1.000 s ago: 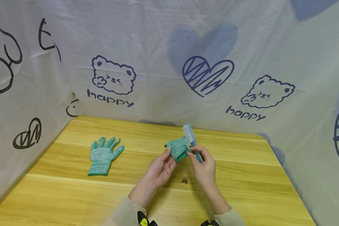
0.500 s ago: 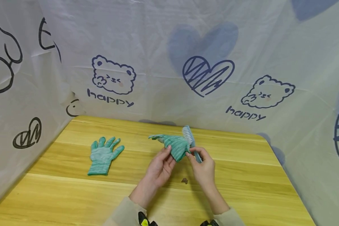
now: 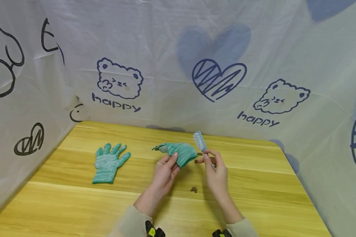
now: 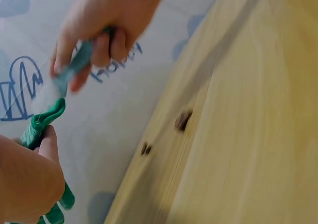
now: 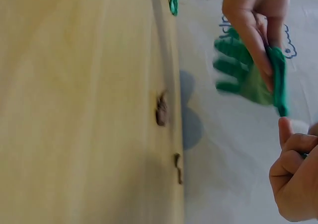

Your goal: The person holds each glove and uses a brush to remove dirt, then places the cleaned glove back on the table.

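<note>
My left hand (image 3: 163,171) holds a green knit glove (image 3: 182,153) near its cuff, thumb on top. The glove's fingers droop to the left, and its cuff faces right. My right hand (image 3: 218,168) grips a light blue brush (image 3: 200,141) by the handle, white bristles turned toward the glove. In the left wrist view the brush head is blurred, close to the cuff. A second green glove (image 3: 106,166) lies flat on the table at the left, fingers pointing away. Between the hands, small brown bits (image 3: 199,154) show just beside the cuff.
A brown clump (image 3: 194,189) lies on the yellow wooden table (image 3: 270,184) below the hands. In the left wrist view, smaller brown pieces (image 4: 146,148) lie on the wood near its edge. A white printed sheet (image 3: 166,98) rises behind the table and along both sides.
The held glove's fingers have swung out to the left. My right fingers have come off the cuff, and the glove has shifted left. Brown bits now show beside the cuff.
</note>
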